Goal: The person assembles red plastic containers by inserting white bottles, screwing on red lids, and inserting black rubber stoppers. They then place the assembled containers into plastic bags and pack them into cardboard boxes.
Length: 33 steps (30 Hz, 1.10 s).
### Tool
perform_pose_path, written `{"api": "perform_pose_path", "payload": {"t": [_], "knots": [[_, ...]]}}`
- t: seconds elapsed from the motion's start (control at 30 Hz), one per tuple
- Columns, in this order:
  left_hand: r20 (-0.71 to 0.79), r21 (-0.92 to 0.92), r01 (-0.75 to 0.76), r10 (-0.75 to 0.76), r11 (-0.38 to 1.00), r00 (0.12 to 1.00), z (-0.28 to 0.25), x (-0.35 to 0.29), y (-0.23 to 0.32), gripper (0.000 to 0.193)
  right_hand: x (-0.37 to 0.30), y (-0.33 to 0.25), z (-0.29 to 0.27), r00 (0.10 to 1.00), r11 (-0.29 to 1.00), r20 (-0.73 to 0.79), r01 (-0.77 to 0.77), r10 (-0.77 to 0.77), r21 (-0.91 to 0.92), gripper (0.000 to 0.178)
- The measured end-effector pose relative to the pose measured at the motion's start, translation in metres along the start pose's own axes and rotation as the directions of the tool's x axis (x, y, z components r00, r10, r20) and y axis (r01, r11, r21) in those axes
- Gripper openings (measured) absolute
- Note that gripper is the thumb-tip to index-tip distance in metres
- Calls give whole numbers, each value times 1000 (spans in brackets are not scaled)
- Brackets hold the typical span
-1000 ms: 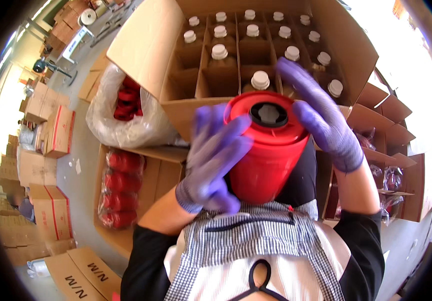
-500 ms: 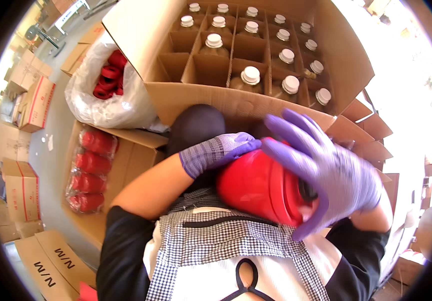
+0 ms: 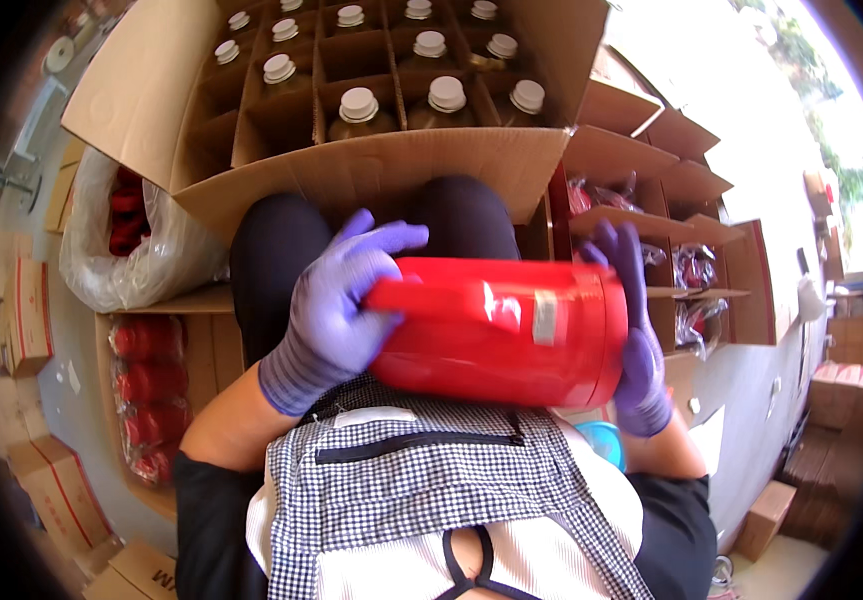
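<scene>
A glossy red thermos jug (image 3: 471,335) lies sideways above my lap, with a small pale label on its side and a handle along the top. My left hand (image 3: 343,298), in a purple-coated knit glove, grips its left end at the handle. My right hand (image 3: 636,335), gloved the same way, presses its palm against the right end with the fingers pointing upward. Its contact with that end is partly hidden. Beyond my knees stands an open carton (image 3: 371,160) with cardboard dividers, holding several clear bottles (image 3: 359,108) with white caps.
To the left, a clear plastic bag (image 3: 101,255) holds red parts, above a carton with wrapped red cylinders (image 3: 151,385). At right, a divided carton (image 3: 761,270) contains plastic-wrapped pieces. A light-blue round object (image 3: 603,442) shows beside my right forearm. More boxes stand on the floor.
The view has swung right. The jug has turned lengthwise across my lap. My left hand has shifted to its left end, and my right hand, spread over it before, now presses its right end.
</scene>
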<state>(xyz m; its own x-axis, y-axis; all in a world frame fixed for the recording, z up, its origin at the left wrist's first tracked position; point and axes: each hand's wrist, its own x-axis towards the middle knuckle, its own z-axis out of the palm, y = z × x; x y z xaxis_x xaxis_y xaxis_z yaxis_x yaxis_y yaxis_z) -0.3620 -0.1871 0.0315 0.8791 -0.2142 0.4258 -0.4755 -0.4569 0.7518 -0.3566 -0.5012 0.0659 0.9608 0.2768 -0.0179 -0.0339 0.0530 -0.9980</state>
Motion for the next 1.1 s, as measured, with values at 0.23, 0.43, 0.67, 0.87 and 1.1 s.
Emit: {"api": "perform_pose_path", "payload": {"t": [0.23,0.43,0.67,0.87,1.1], "knots": [[170,-512,552,-553,658,816,-3,3,-1,22,34,-20,-23,847,851,484,410,-221,-329,146],[-271,-75,3,-24,997,962,7,-8,-6,12,24,21,4,988,994,156,-37,20,102,110],[404,-582,696,-593,420,696,-28,14,-10,25,39,-32,-9,646,610,678,707,-352,-357,145],[237,-610,557,-541,563,807,17,-41,-58,18,21,-4,6,666,664,603,692,-439,-282,113],[108,-595,581,-661,556,743,6,-62,-60,20,64,8,28,664,719,658,644,-355,-261,104]]}}
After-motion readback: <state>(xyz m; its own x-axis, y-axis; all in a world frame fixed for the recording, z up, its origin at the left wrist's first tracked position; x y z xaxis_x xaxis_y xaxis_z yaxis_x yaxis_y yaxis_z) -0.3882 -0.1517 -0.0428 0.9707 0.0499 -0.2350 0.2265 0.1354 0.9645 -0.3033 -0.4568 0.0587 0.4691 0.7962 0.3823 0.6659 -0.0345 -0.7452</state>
